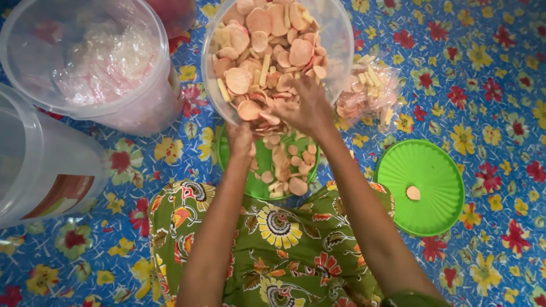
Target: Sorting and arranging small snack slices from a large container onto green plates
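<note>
A clear plastic tub [340,35] full of round pink and pale stick-shaped crackers [267,45] stands tilted toward me. My right hand [304,108] reaches into its lower rim, fingers closed over a bunch of crackers. My left hand [240,138] is below the rim, touching the edge of a green plate [223,152] that holds several fallen crackers [287,165]. Whether the left hand grips the plate or the tub is hidden.
A green lid [432,193] with one cracker on it lies to the right. A filled clear bag of crackers [369,91] rests beside the tub. Two more clear tubs [96,62] [40,165] stand at left. A blue flowered mat [489,74] covers the floor; my green patterned lap [284,239] is below.
</note>
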